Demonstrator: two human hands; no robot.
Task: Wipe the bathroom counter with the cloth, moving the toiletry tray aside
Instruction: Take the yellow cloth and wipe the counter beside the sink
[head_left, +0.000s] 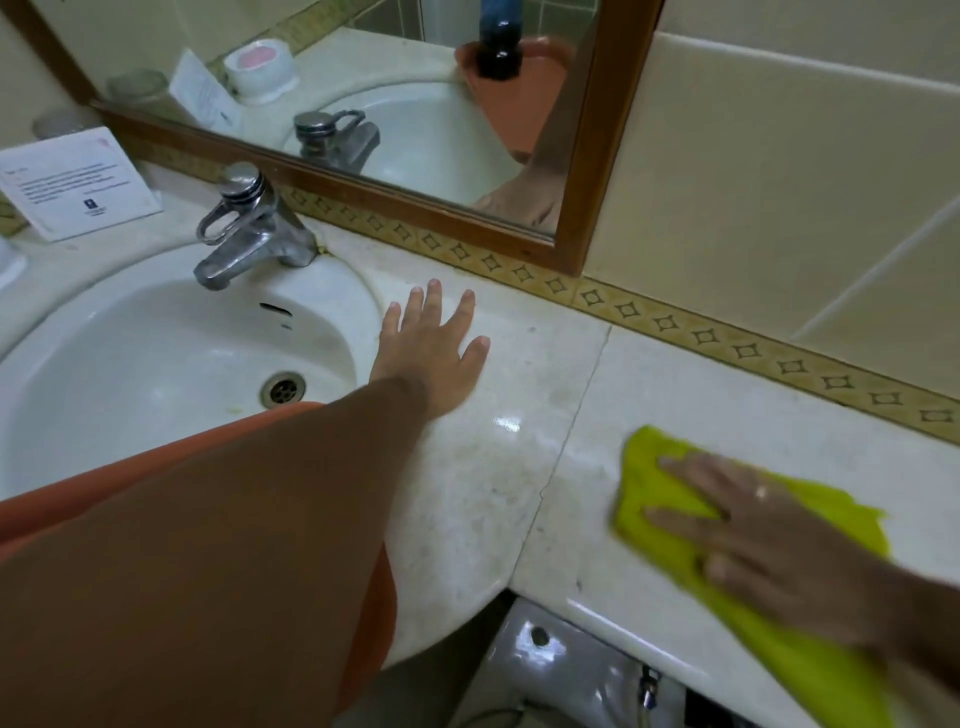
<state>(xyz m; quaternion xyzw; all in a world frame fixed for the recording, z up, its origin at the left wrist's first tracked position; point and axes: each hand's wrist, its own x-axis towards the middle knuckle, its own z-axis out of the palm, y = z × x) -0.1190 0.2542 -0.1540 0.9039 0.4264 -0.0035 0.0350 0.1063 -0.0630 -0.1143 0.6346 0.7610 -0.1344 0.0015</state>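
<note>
Pressing flat on a yellow-green cloth (748, 530), the right hand (779, 545) lies spread on the pale marble bench (519, 467). The left hand (431, 348) rests spread, fingers apart, beside the white oval sink (156, 353).

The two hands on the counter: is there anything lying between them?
No. In the head view, only bare counter lies between the left hand and the right hand on the cloth, crossed by a thin seam in the stone.
</note>
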